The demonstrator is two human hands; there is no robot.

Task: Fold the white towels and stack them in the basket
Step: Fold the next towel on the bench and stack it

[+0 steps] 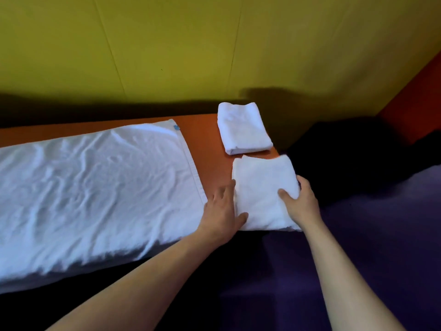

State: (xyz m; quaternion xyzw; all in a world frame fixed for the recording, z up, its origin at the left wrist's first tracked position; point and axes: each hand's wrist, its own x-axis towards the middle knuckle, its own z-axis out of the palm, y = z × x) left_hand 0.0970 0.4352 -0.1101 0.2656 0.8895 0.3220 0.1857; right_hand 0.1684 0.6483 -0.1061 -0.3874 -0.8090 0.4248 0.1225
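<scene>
From the head view, both bare forearms are reaching forward and up out of the bottom edge, converging on one folded white towel [261,187] at the near right corner of the orange table [205,137]. The left hand [223,209] is lying along the towel's left edge, thumb pressing onto the top face, fingers stretching forward beside the fold and slipping partly out of sight against the cloth. The right hand [300,201] is clamping the towel's right edge, thumb curling over the top, the other fingers wrapping round the side and vanishing underneath. So each hand is gripping the same bundle, which is sitting with its near edge right at the table's front lip.

Just beyond it, a second folded towel [244,127] is resting on the table, close but whether the two are touching is hard to say. To the left, a large white cloth [90,187] is lying spread and wrinkled, running off the left edge, a small blue tag [176,127] showing at its far corner. The yellow-green wall [191,44] is filling the background. Everything right of the table is sinking into dark purple shadow and is too murky to read.
</scene>
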